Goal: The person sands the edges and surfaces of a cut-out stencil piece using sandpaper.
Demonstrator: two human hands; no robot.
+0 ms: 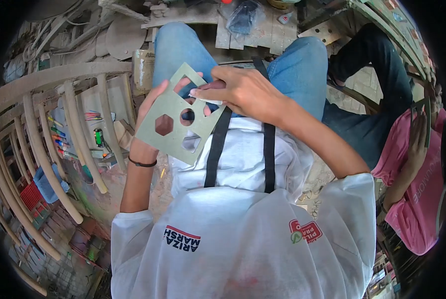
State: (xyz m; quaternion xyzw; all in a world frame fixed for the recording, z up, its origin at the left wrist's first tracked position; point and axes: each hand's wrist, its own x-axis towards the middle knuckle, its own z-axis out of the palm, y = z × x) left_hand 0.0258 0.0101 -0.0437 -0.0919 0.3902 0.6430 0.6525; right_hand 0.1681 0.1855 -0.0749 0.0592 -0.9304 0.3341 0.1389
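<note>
A flat grey-green board (175,142) with several cut-out shapes, among them a hexagon and a circle, is tilted above my lap. My left hand (150,105) grips it from behind along its left edge, and some fingers show through the openings. Over the board's upper right part, my right hand (250,92) is closed in a pinch, thumb and fingers pressed together at a cut-out. A small whitish piece (214,101) shows under those fingers; its kind I cannot make out.
On the left stands a curved wooden rack (73,129) with many slats. To the right sits another person in a pink shirt (417,199), holding a flat dark-edged panel (422,119). Wooden boards (262,37) and a plastic bag (244,19) lie ahead of my knees.
</note>
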